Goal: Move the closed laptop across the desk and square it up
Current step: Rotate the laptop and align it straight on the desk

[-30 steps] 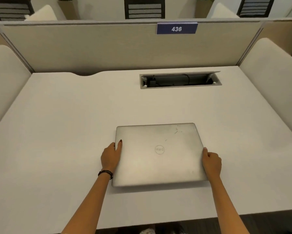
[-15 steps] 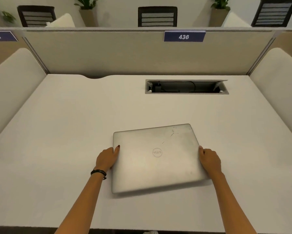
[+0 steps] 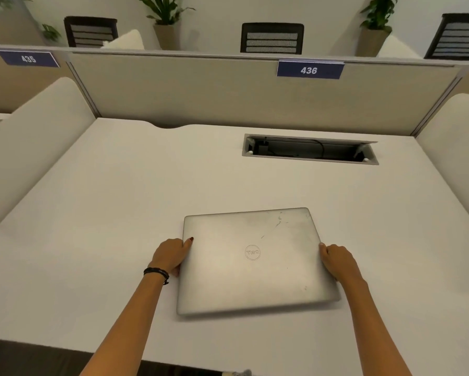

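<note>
A closed silver laptop lies on the white desk, near the front edge and a little right of centre. It sits slightly skewed, its right side turned away from me. My left hand grips its left edge, thumb on the lid. On the opposite edge, my right hand holds the laptop with curled fingers. A dark band circles my left wrist.
An open cable slot with wires inside is set into the desk at the back right. A beige partition with a sign reading 436 closes the back. Padded side panels stand left and right.
The laptop has turned slightly counter-clockwise and slid a little left between my hands. My head has tilted up, so more of the partition and room shows.
</note>
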Tool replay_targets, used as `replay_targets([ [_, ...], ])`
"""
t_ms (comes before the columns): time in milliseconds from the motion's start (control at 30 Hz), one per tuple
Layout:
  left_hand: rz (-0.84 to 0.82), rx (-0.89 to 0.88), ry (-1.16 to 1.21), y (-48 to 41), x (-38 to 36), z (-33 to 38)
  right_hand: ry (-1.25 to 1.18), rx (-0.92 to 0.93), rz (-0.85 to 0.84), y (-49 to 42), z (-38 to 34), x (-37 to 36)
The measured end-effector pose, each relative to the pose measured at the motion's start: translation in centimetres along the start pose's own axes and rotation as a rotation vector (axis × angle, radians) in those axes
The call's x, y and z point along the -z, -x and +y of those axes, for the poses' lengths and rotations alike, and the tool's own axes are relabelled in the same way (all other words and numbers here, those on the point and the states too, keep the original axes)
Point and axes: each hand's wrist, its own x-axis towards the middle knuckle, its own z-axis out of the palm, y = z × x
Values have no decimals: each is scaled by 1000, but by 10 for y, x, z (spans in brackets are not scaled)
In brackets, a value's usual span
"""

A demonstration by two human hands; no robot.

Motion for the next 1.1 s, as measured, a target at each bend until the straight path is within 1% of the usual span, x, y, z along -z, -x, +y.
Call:
replay_targets([
  [100, -28, -26, -24, 8, 3, -4, 21, 0, 5, 0, -1, -1],
  [167, -18, -38, -59, 15, 4, -5, 40, -13, 19, 0, -2, -2],
  [200, 23, -47, -91, 18, 3, -5, 53, -21, 36, 2, -2, -4],
  [267, 160, -75, -136, 26, -5, -4, 86, -28, 107, 8, -1, -8],
  [333, 296, -104, -99, 33, -16, -1, 85, -3, 233, 16, 2, -12],
  [367, 320, -116, -75, 37, -22, 0, 48, 14, 301, 20, 4, -14],
  [400, 311, -127, -53, 39, -30, 2, -33, 23, 360, 24, 7, -15],
  [467, 273, -135, 0, 47, -48, 5, -285, 54, 413, 31, 12, -18],
  [533, 245, -124, 67, 58, -65, 7, -558, 86, 371, 35, 12, -21],
  [567, 251, -128, 104, 64, -72, 8, -652, 79, 318, 36, 10, -22],
  [633, 285, -151, 177, 74, -82, 4, -770, 52, 217, 37, 10, -24],
  [700, 310, -174, 264, 82, -90, -4, -848, 59, 152, 37, 14, -23],
  [800, 359, -192, 377, 88, -98, -13, -884, 100, 83, 36, 21, -24],
  [967, 484, -178, 451, 89, -102, -12, -967, 98, 58, 36, 21, -26],
  [1100, 465, -194, 488, 83, -98, -14, -1005, 97, 40, 35, 19, -25],
])
